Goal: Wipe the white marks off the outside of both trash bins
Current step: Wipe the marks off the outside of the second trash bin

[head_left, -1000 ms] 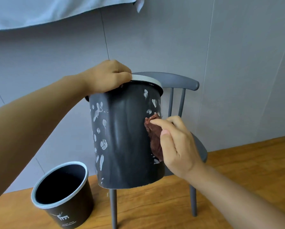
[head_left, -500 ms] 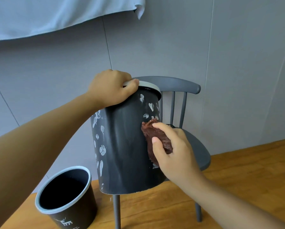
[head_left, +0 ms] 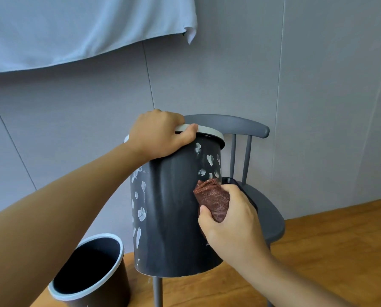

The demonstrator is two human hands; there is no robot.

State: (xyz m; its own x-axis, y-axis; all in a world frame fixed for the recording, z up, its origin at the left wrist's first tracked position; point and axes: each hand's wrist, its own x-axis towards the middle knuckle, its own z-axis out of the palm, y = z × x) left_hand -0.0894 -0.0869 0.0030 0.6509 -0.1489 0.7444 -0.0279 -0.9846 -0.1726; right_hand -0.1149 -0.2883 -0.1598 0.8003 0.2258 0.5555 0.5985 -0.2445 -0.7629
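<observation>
Holding the tall dark-grey cylindrical trash bin (head_left: 174,218) up off the ground in front of the chair, the left hand (head_left: 157,135) grips its pale rim, fingers curled over the top edge and the thumb pressed along the rim's outside. The right hand (head_left: 231,222) presses a crumpled reddish-brown cloth (head_left: 212,200) against the bin's right flank, thumb and curled fingers pinching the wad. White smudged marks (head_left: 209,159) sit just above the cloth, and another scatter runs down the left side (head_left: 140,212); the middle band between them looks mostly clean.

The risk, as I judge it, lies in that one-handed grip: the bin hangs tilted from its rim alone, so a hard sideways rub could twist it out of the fingers or swing it into the chair. The pale rim may be a separate ring, which could lift away under the load; I cannot tell. The left-side marks face away from the cloth, so the bin must be turned, and regripping in mid-air invites a slip. A dry, bunched cloth might also smear rather than lift the marks.

A second dark bin with a pale rim (head_left: 90,271) stands open on the wooden floor (head_left: 329,251) at near left. The grey wooden spindle-back chair (head_left: 262,209) stands just behind, crowding the right hand's stroke. A pale cloth (head_left: 74,29) hangs on the grey panelled wall (head_left: 295,85) beyond.
</observation>
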